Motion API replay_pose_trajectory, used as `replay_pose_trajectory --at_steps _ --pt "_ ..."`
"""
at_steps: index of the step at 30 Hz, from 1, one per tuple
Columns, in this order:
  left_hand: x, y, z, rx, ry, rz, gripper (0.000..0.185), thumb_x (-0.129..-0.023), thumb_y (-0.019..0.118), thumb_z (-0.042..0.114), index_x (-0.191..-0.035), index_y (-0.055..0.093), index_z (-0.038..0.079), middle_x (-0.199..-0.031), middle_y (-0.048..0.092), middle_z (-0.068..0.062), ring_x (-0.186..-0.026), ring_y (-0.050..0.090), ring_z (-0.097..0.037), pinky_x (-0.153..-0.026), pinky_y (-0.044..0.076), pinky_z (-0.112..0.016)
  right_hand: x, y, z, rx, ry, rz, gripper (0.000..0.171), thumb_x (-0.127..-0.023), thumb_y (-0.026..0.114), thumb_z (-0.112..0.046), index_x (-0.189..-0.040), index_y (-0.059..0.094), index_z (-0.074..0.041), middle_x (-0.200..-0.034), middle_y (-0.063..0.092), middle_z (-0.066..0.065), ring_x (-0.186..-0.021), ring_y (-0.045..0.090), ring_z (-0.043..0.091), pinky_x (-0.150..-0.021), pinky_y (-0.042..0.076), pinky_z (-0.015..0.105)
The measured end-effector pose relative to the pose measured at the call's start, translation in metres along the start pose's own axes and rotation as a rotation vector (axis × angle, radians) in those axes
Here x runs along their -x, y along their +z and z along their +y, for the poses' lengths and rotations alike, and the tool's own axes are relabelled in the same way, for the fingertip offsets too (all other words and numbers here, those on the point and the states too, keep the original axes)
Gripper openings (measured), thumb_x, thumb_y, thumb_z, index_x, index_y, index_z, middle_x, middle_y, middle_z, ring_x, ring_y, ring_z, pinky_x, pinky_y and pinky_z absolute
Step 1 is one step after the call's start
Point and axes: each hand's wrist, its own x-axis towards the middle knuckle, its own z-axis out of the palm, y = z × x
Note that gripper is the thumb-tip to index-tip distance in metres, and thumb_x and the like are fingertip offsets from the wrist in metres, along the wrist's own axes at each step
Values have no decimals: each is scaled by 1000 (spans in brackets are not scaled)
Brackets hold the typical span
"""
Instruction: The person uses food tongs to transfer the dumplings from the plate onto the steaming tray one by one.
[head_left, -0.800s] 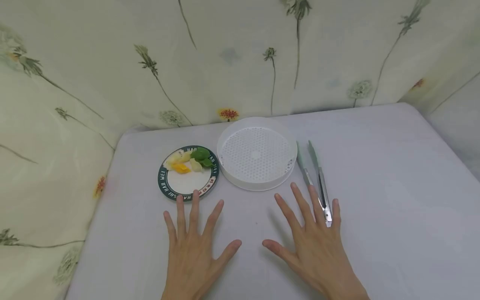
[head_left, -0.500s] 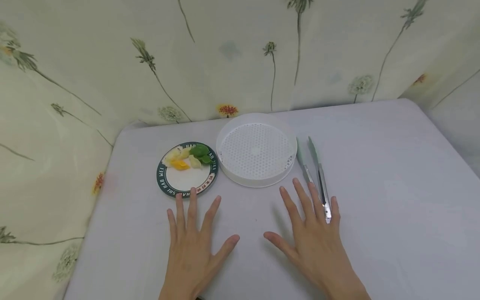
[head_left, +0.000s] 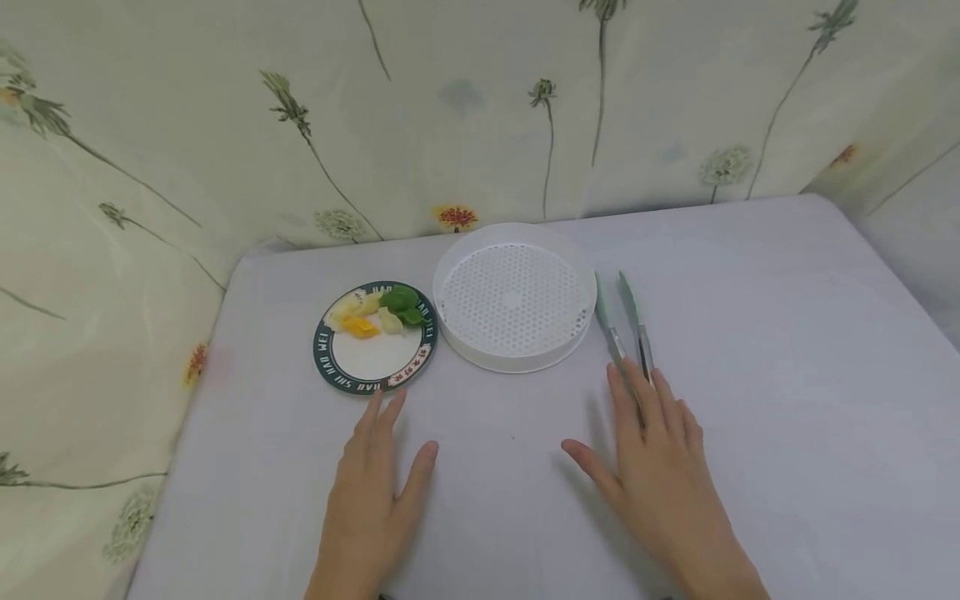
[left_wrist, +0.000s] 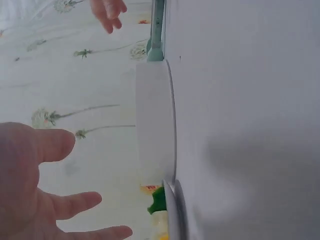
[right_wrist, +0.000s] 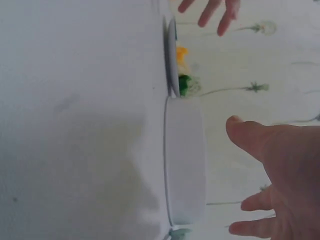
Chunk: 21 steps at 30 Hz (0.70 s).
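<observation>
Your left hand [head_left: 371, 492] lies flat and open, just short of the plate [head_left: 334, 369]. Right of the white tray [head_left: 513, 358], your right hand [head_left: 660, 467], fingers straight, covers the tongs' [head_left: 626, 321] near end; they run lengthwise away from you.

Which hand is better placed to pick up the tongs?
Right. The right hand lies over the near end of the tongs; the left hand is nearer the plate.
</observation>
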Motion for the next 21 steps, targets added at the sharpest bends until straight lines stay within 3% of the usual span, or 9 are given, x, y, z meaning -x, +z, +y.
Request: replay_pose_trajectory --at_steps 3,7,10,13,17,21 --pt "-5 -1 -5 107 -55 -18 69 -108 51 61 -168 34 31 -177 32 -1 -159 43 -33 -126 45 -65 0 2 7 15 -20 27 98 -96 74 -58 -168 32 -7 -169 41 22 -154 37 53 -112 41 76" --pt "-12 -4 -9 294 -188 -25 66 -110 54 51 -168 33 27 -173 39 -6 -150 54 -35 -119 54 -62 -1 5 15 24 -41 67 93 -97 71 -58 -164 37 -3 -166 44 25 -150 41 55 -108 46 76" --pt "-17 -7 -12 438 -291 -2 67 -111 54 46 -169 30 23 -175 38 -7 -148 57 -36 -119 54 -62 -3 6 22 31 -36 66 92 -97 73 -55 -163 38 -1 -164 45 26 -148 43 57 -103 48 78" --pt "-22 -10 -17 588 -373 14 70 -112 53 43 -172 23 22 -178 31 -5 -150 55 -34 -127 48 -57 -5 6 28 47 -25 46 94 -95 77 -49 -163 37 1 -163 45 28 -146 44 58 -100 49 80" --pt "-28 -12 -21 807 -474 42 71 -113 50 40 -173 14 23 -179 28 -6 -149 53 -29 -124 52 -34 -9 6 34 67 -11 15 96 -94 79 -46 -164 34 3 -163 45 29 -146 44 59 -97 50 80" --pt "-33 -14 -27 994 -499 65 75 -114 47 40 -174 7 18 -179 24 -7 -152 49 -25 -109 55 -12 -12 7 40 76 4 -22 96 -96 78 -47 -164 34 4 -163 44 31 -144 45 59 -97 49 81"
